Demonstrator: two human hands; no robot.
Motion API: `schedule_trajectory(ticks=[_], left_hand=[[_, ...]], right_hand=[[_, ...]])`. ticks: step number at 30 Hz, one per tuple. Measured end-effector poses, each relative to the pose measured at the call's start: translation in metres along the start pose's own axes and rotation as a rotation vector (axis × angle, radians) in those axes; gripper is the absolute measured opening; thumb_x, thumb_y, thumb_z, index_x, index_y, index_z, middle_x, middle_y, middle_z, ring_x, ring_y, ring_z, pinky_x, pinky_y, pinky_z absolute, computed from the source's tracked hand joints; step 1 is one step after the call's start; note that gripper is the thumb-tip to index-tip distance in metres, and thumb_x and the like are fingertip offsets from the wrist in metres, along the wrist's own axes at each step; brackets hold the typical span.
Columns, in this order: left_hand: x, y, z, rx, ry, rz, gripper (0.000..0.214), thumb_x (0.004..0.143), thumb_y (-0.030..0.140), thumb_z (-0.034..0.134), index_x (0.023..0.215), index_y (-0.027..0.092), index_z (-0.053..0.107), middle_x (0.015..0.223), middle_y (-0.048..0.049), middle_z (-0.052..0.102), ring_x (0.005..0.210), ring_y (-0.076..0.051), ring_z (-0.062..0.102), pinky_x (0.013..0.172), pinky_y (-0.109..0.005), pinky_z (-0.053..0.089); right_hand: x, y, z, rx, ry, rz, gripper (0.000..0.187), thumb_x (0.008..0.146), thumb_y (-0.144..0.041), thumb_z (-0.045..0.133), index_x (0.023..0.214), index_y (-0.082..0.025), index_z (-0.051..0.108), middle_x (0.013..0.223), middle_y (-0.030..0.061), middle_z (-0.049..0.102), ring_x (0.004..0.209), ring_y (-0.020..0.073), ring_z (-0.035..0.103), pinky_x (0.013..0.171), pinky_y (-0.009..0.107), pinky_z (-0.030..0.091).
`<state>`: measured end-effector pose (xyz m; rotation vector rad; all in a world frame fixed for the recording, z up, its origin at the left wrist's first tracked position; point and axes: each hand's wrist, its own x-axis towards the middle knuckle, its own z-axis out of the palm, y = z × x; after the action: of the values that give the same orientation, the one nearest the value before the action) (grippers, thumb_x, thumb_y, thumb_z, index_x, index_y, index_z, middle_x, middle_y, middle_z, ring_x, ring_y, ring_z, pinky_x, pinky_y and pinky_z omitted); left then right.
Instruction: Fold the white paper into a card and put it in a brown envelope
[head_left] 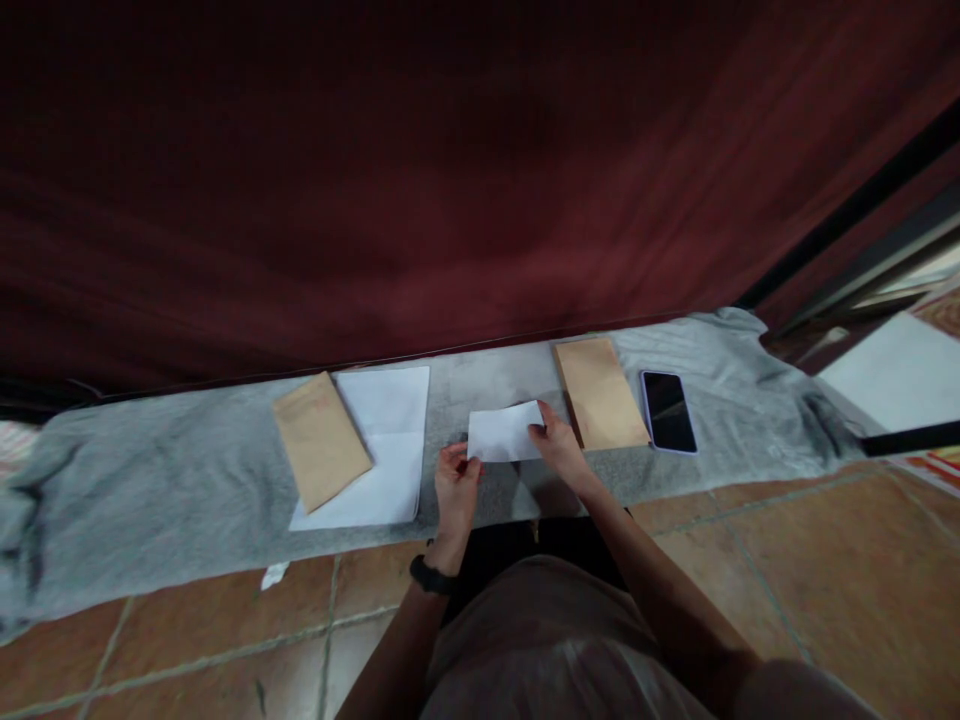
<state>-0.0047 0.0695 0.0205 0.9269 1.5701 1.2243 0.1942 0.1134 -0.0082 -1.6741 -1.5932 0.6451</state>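
Observation:
A small white sheet of paper, perhaps folded, is held up between my two hands above the grey cloth. My left hand pinches its lower left corner, thumb on the front. On the opposite side, my right hand grips the right edge between thumb and fingers. Just right of that hand lies a stack of brown envelopes. To the left, a single brown envelope rests at a slant across larger white sheets.
A phone in a pale purple case lies right of the brown stack. The grey cloth covers a long, narrow surface against a dark red curtain. On the tiled floor lies a white scrap.

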Motion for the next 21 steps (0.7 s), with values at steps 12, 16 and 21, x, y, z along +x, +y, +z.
schedule_trajectory(ticks=[12,16,21], left_hand=[[-0.014,0.020,0.000,1.002,-0.095,0.107,0.035,0.094,0.018,0.053,0.128,0.021,0.062,0.089,-0.0051,0.075,0.078,-0.022,0.072,0.069,-0.029,0.048],[-0.019,0.019,-0.001,1.159,-0.113,0.147,0.036,0.097,0.019,0.050,0.131,0.022,0.063,0.094,-0.0084,0.077,0.083,-0.024,0.074,0.071,-0.031,0.050],[-0.027,0.018,0.000,1.258,-0.063,0.440,0.033,0.101,0.020,0.043,0.125,0.016,0.066,0.108,-0.0153,0.074,0.102,-0.029,0.071,0.088,-0.041,0.054]], right_hand=[[-0.050,-0.032,0.001,-0.357,-0.113,-0.387,0.052,0.104,-0.030,0.044,0.153,-0.012,0.044,0.155,0.0159,0.049,0.143,0.0288,0.045,0.117,0.048,0.040],[-0.074,-0.038,0.012,-0.378,-0.203,-0.475,0.048,0.105,-0.031,0.045,0.148,-0.011,0.051,0.155,0.0130,0.051,0.145,0.0265,0.044,0.122,0.047,0.034],[-0.077,-0.039,0.013,-0.441,-0.220,-0.461,0.046,0.105,-0.029,0.045,0.148,-0.013,0.051,0.156,0.0116,0.049,0.145,0.0257,0.045,0.123,0.047,0.033]])
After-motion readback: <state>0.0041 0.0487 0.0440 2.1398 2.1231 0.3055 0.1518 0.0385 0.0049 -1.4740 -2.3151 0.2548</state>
